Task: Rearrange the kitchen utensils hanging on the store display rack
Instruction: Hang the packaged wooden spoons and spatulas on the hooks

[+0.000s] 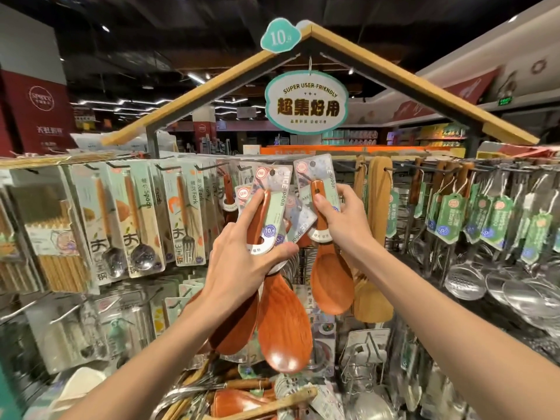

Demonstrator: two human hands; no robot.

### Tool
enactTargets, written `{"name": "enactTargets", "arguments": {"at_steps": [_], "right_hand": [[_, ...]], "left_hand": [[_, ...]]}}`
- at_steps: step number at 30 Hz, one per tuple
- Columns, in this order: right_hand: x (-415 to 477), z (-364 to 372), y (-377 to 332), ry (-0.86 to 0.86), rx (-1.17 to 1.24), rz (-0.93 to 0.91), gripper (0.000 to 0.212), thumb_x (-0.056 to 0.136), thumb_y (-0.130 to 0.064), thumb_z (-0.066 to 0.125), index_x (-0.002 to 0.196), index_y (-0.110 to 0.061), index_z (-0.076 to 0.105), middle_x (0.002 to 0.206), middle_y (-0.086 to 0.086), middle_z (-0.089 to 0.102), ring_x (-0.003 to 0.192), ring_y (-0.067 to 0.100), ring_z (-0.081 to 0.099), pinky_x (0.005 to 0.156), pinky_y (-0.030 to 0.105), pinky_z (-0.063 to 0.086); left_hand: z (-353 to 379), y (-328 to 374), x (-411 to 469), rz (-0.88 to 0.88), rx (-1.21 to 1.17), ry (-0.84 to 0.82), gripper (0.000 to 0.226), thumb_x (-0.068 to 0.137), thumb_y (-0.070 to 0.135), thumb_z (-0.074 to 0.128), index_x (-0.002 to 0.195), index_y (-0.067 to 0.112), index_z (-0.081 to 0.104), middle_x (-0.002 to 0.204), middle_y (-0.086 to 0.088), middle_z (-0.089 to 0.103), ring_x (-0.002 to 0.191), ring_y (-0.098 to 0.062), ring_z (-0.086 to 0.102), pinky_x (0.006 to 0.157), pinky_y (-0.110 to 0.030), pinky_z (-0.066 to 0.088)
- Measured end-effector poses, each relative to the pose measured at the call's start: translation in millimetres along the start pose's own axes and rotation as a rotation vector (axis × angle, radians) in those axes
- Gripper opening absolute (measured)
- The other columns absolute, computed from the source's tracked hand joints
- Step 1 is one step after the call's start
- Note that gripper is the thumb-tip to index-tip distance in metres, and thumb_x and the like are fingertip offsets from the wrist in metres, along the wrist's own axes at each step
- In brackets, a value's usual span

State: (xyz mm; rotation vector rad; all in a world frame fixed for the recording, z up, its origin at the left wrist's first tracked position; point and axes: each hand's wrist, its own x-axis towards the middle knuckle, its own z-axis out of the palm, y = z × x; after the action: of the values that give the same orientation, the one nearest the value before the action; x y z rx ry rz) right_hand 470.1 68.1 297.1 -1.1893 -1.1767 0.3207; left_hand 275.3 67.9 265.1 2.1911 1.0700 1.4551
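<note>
— Where are the spoons?
— Mid-rack. My left hand point(242, 262) is curled round a bunch of rice spoons point(285, 325). My right hand point(348, 219) pinches a single rice spoon point(331, 283) just right of it.
— Risk?
— The bunch looks loosely fanned, so one spoon could slide out. I can't tell whether the single one is hooked on the display rack point(424, 168).

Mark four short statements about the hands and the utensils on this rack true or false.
1. The left hand grips several wooden rice spoons at once. True.
2. The right hand is empty. False: the right hand holds a single rice spoon by its handle.
3. Steel skimmers hang to the right of both hands. True.
4. The packaged forks hang to the right of the hands. False: the packaged forks hang to their left.
</note>
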Motion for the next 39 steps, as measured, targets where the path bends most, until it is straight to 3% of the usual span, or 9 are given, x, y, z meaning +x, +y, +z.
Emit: {"name": "enactTargets", "arguments": {"at_steps": [4,9,15,22,28,31,33,36,39], "right_hand": [[6,7,-2,-0.003,-0.01,-0.013,0.021,0.099,-0.027,0.058,0.119,-0.021,0.054,0.098,-0.015,0.062,0.086,0.001,0.062,0.073,0.021,0.053],[6,12,1,0.025,0.026,0.01,0.015,0.099,-0.027,0.059,0.113,-0.024,0.054,0.099,-0.01,0.066,0.09,0.008,0.065,0.082,0.032,0.055],[11,16,-2,0.063,0.033,0.011,0.008,0.097,-0.027,0.061,0.104,-0.026,0.056,0.099,-0.007,0.067,0.091,0.015,0.067,0.083,0.039,0.057],[5,12,9,0.101,0.024,0.05,0.006,0.097,-0.024,0.06,0.101,-0.025,0.055,0.083,-0.017,0.058,0.071,-0.001,0.057,0.056,0.013,0.047],[25,21,15,0.056,-0.004,0.134,0.013,0.099,-0.029,0.058,0.109,-0.024,0.052,0.1,-0.007,0.063,0.088,0.009,0.061,0.077,0.03,0.05],[29,22,20,0.016,-0.001,0.162,0.011,0.101,-0.028,0.054,0.107,-0.025,0.046,0.092,-0.012,0.058,0.08,0.002,0.057,0.067,0.023,0.046],[28,22,22,-0.004,-0.025,0.175,0.011,0.102,-0.029,0.053,0.11,-0.025,0.047,0.099,-0.008,0.061,0.082,0.003,0.057,0.066,0.022,0.044],[21,20,23,-0.039,-0.085,0.22,0.033,0.101,-0.036,0.053,0.128,-0.017,0.051,0.121,-0.002,0.061,0.096,0.011,0.057,0.08,0.027,0.044],[4,16,21,0.053,-0.199,0.259,0.056,0.096,-0.048,0.056,0.138,-0.017,0.037,0.135,0.004,0.048,0.113,0.018,0.05,0.096,0.036,0.041]], "left_hand": [[0,-4,3,-0.009,-0.009,0.0,0.098,0.069,0.063,0.078,0.148,0.061,0.02,0.114,0.006,0.065,0.104,-0.015,0.062,0.095,-0.039,0.051],[-2,-11,4,-0.022,-0.018,0.022,0.097,0.069,0.063,0.078,0.146,0.063,0.02,0.113,0.005,0.065,0.102,-0.017,0.063,0.097,-0.042,0.051],[-4,-14,4,-0.026,-0.015,0.037,0.098,0.07,0.056,0.081,0.147,0.061,0.021,0.117,0.007,0.063,0.1,-0.016,0.063,0.094,-0.034,0.049],[-5,-15,1,-0.031,-0.019,0.043,0.098,0.069,0.055,0.082,0.147,0.06,0.023,0.115,0.005,0.064,0.099,-0.016,0.064,0.095,-0.035,0.05],[-7,-13,3,-0.036,-0.009,0.037,0.098,0.071,0.052,0.082,0.149,0.057,0.023,0.117,0.01,0.057,0.109,-0.015,0.059,0.093,-0.028,0.041],[-8,-11,4,-0.036,-0.012,0.033,0.098,0.07,0.055,0.081,0.149,0.057,0.022,0.12,0.01,0.058,0.111,-0.017,0.06,0.099,-0.034,0.045],[-10,-9,2,-0.031,-0.014,0.027,0.099,0.07,0.056,0.081,0.149,0.058,0.021,0.123,0.011,0.058,0.113,-0.017,0.06,0.103,-0.038,0.045],[-13,-9,-2,-0.033,-0.025,0.018,0.098,0.071,0.053,0.082,0.148,0.059,0.022,0.125,0.007,0.061,0.111,-0.016,0.062,0.103,-0.04,0.047],[-16,-7,-6,-0.033,-0.054,0.01,0.098,0.071,0.05,0.083,0.149,0.055,0.024,0.127,0.013,0.058,0.114,-0.013,0.06,0.101,-0.032,0.045]]}}
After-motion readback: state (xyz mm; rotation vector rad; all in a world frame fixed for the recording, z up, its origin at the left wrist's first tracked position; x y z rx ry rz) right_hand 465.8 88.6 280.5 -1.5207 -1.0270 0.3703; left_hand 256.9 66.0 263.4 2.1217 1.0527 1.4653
